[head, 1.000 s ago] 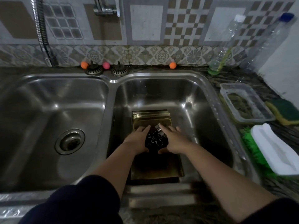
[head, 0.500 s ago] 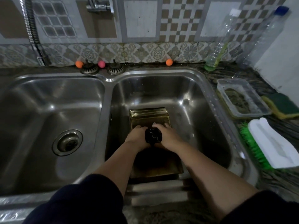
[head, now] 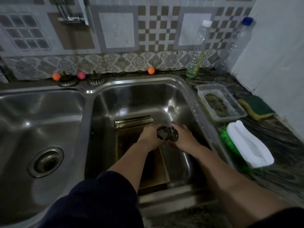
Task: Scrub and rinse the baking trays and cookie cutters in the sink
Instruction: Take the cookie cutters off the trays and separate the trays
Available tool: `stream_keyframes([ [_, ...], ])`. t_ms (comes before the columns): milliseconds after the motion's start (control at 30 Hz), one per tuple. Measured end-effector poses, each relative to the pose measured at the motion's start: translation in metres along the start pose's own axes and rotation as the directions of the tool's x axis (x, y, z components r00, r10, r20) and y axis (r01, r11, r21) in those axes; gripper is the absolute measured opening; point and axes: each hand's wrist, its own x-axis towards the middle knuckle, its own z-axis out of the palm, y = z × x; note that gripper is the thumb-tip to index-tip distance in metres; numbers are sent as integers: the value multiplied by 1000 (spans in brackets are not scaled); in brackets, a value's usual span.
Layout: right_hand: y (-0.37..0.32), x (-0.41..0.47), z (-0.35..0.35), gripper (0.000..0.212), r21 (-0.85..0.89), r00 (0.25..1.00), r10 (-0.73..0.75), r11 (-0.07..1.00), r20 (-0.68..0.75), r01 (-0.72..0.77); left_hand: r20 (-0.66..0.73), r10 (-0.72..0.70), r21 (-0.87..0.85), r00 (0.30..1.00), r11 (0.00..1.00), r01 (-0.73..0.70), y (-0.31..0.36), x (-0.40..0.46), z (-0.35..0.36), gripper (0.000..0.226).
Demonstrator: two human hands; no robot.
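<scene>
Stacked brass-coloured baking trays [head: 131,137] lie on the floor of the right sink basin [head: 179,102]. Above their right edge, my left hand [head: 148,136] and my right hand [head: 184,139] hold a bunch of dark metal cookie cutters [head: 167,133] between them, one hand on each side. The cutters look flower-shaped and are blurred. The lower parts of both hands and the trays' near end are hidden by my forearms.
The left basin [head: 41,122] has a round drain [head: 46,162]. On the right counter stand a clear tub [head: 221,102], a green-yellow sponge [head: 256,106], a white-handled green brush [head: 246,143] and two plastic bottles [head: 197,51]. Two strainer plugs [head: 96,79] and small coloured balls sit on the back rim.
My hands have closed in on the cookie cutters, lifted them off the tray and carried them to the right. The view has shifted leftward and down.
</scene>
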Motion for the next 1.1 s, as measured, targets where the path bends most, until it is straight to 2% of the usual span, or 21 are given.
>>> stream_keyframes([
  [67,10,2,6,79,5,998,27,1000,50,-27,27,-15,-50,1000,999,17,0,-1,7,80],
  [133,16,4,7,74,3,997,37,999,74,-38,67,-40,-82,997,996,46,-4,0,9,91],
  [267,17,6,5,60,-31,999,44,999,3,-44,34,-23,20,999,1000,22,-18,2,1,84],
  [467,-5,12,7,51,-41,999,-29,999,14,29,-20,-125,173,992,977,127,-49,-9,-14,77],
  [600,-26,18,21,47,39,994,-99,995,37,97,-18,-286,76,958,955,286,-76,-16,-17,88],
  [767,-44,27,43,55,41,993,-116,992,3,116,53,-429,15,902,903,429,-98,-22,-18,95],
  [867,-50,34,48,62,-37,993,-113,993,25,114,57,-439,-19,897,898,441,-99,-28,-19,90],
  [1000,-56,35,48,63,-293,988,-155,944,1,148,75,-461,-51,884,884,465,-98,-33,-18,91],
  [1100,-55,29,56,59,-311,985,-172,938,-32,154,87,-467,-38,880,881,471,-97,-36,-16,89],
])
